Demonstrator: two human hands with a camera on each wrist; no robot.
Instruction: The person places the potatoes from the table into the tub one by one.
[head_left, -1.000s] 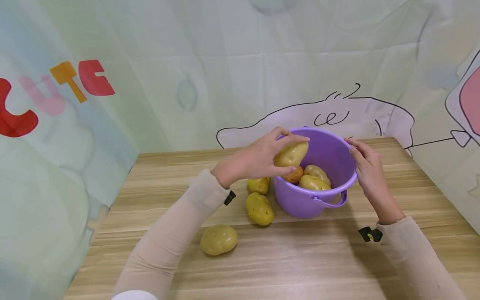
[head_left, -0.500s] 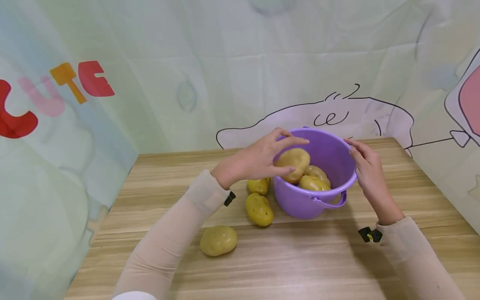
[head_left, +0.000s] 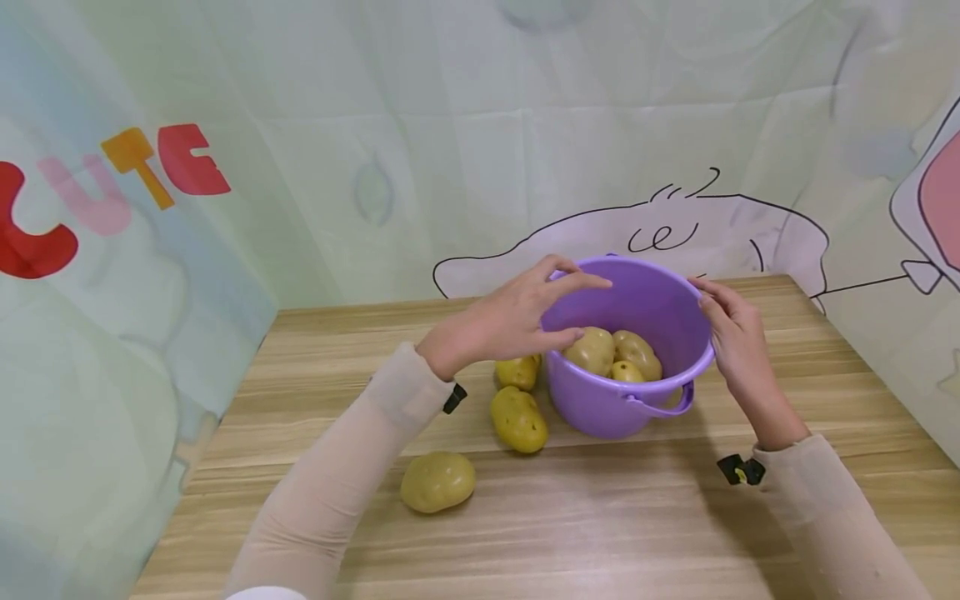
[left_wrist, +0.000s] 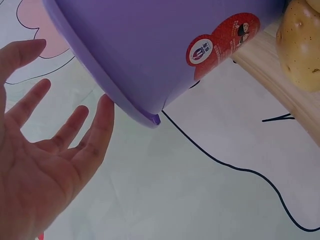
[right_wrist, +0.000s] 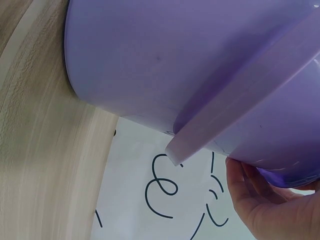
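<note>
A purple bucket stands on the table with several potatoes inside, among them a pale potato at the left. My left hand hovers over the bucket's left rim with fingers spread and nothing in them. In the left wrist view a fingertip of the left hand comes right to the rim. My right hand grips the rim on the right side, thumb outside, as the right hand also shows in its wrist view. The bucket's handle hangs down at the front.
Outside the bucket, two yellow potatoes lie against its left side, a nearer potato and a partly hidden potato. Another potato lies closer on the wooden table. A printed cloth hangs behind the table.
My left hand has let go of a potato, which dropped into the bucket and covers an orange-brown thing seen there before. The right hand has kept its grip on the rim.
</note>
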